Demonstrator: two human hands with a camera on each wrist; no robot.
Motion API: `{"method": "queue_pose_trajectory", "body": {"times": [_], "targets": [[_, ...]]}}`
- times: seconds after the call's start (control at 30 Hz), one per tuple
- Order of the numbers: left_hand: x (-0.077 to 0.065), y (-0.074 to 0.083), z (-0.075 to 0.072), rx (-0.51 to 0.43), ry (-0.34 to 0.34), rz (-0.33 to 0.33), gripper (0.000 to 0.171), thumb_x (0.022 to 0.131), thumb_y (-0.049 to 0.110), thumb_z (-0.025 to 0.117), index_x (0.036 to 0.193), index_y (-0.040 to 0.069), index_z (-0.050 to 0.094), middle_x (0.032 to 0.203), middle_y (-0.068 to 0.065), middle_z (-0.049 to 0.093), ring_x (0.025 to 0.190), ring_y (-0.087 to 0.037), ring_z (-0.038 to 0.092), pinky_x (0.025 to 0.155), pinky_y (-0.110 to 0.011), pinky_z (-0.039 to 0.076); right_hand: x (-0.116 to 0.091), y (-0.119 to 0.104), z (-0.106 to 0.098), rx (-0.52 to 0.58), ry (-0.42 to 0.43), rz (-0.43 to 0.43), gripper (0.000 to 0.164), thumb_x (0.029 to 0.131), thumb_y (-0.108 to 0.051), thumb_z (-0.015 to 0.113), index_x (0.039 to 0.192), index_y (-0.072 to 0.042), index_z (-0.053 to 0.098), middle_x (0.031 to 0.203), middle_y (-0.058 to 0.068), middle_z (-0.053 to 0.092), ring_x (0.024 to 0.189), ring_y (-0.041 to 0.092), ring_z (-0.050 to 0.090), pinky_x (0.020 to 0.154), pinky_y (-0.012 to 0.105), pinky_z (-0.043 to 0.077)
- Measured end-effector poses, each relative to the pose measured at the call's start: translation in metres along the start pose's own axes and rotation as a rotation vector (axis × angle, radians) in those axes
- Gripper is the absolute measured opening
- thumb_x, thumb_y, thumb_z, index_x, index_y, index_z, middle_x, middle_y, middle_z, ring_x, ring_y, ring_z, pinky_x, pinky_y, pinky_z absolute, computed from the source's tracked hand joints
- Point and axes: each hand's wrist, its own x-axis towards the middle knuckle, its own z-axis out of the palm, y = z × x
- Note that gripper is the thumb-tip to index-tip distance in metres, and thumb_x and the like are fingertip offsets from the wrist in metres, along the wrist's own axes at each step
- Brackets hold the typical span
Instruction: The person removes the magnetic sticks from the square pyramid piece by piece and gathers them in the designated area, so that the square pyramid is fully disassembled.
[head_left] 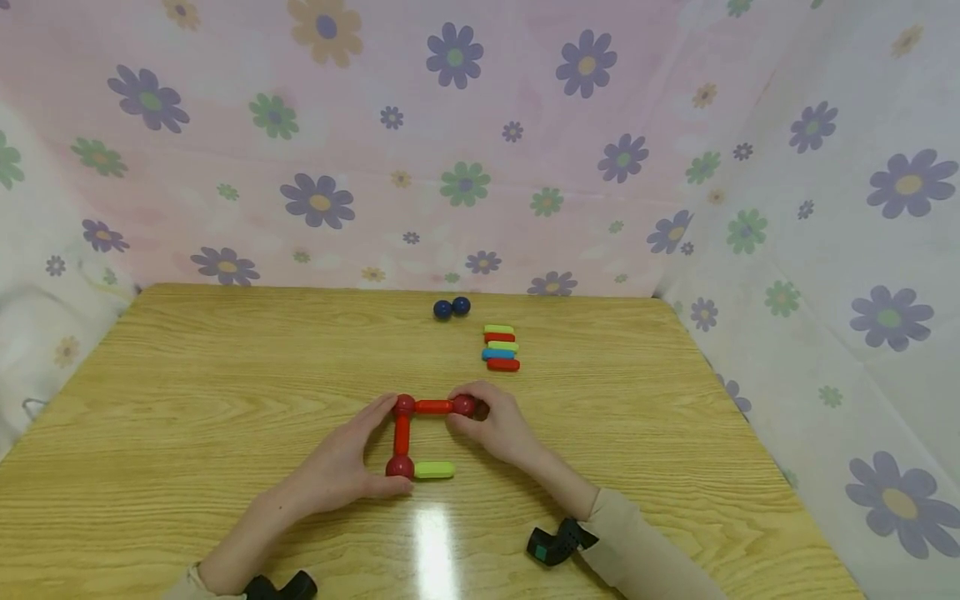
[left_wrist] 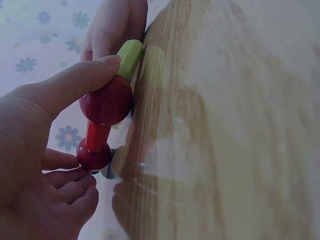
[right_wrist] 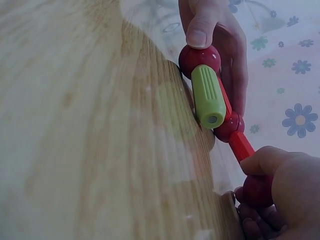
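Observation:
A partial frame of magnetic balls and rods lies on the table. Two red rods, one across [head_left: 432, 407] and one lengthwise [head_left: 402, 435], meet at a dark red corner ball [head_left: 404, 405]. From the near ball [head_left: 400, 464] a yellow-green rod [head_left: 434, 470] points right; its free end shows a metal disc in the right wrist view. My left hand [head_left: 333, 467] spans the left side, thumb on the near ball and fingers against the corner ball. At the far right end, my right hand [head_left: 498, 425] pinches another dark red ball [head_left: 464, 406] between thumb and fingers.
Beyond my right hand lies a row of several loose rods [head_left: 501, 347], coloured yellow-green, red and blue. Two dark blue balls [head_left: 452, 307] sit near the back edge of the wooden table [head_left: 247, 358]. Flowered cloth [head_left: 465, 225] hangs behind and at the sides.

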Motion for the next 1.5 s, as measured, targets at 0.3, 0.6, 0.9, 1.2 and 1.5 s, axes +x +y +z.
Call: {"method": "queue_pose_trajectory", "body": {"times": [0.3,0.6,0.9,1.2,1.5], "targets": [[-0.0007,0.0004,0.0000,0.004,-0.006,0.004,0.116,0.070,0.060,0.084,0.159,0.014,0.025,0.164,-0.012,0.027,0.148,-0.038,0.029,0.113,-0.063,0.033,-0.0012,-0.0046,-0.0003,0.027,0.025,0.044,0.024,0.090,-0.012,0.072,0.114,-0.014,0.069,0.111,0.006,0.068,0.090,0.016,0.058,0.074,0.023,0.051],[-0.0011,0.0011,0.0008,-0.001,-0.008,0.011,0.117,0.071,0.058,0.085,0.160,0.014,0.023,0.164,-0.011,0.026,0.149,-0.036,0.028,0.115,-0.062,0.032,0.0001,-0.0022,0.0001,-0.016,0.004,-0.015,0.018,0.091,-0.012,0.069,0.109,-0.015,0.072,0.102,0.002,0.069,0.085,0.013,0.056,0.070,0.022,0.049],[-0.0009,0.0003,0.0008,-0.006,-0.006,0.028,0.116,0.072,0.057,0.084,0.160,0.012,0.023,0.163,-0.014,0.028,0.148,-0.039,0.030,0.114,-0.063,0.033,0.0006,-0.0043,0.0003,-0.042,-0.017,-0.011,0.017,0.094,-0.014,0.068,0.111,-0.015,0.071,0.101,0.002,0.068,0.083,0.013,0.055,0.067,0.021,0.047],[-0.0003,0.0001,0.0006,0.018,-0.003,0.036,0.116,0.071,0.059,0.084,0.159,0.012,0.024,0.163,-0.013,0.027,0.148,-0.038,0.030,0.113,-0.063,0.033,0.0016,-0.0065,0.0025,0.011,0.062,0.073,0.009,0.092,-0.012,0.070,0.101,-0.014,0.070,0.096,0.005,0.067,0.076,0.012,0.057,0.061,0.020,0.049],[-0.0008,0.0009,0.0004,0.023,-0.006,0.022,0.116,0.071,0.059,0.084,0.160,0.013,0.024,0.163,-0.014,0.027,0.148,-0.039,0.030,0.112,-0.064,0.034,0.0024,-0.0026,-0.0004,0.079,0.091,0.081,0.019,0.092,-0.016,0.073,0.110,-0.011,0.072,0.106,0.006,0.071,0.085,0.015,0.060,0.070,0.021,0.052]]}}
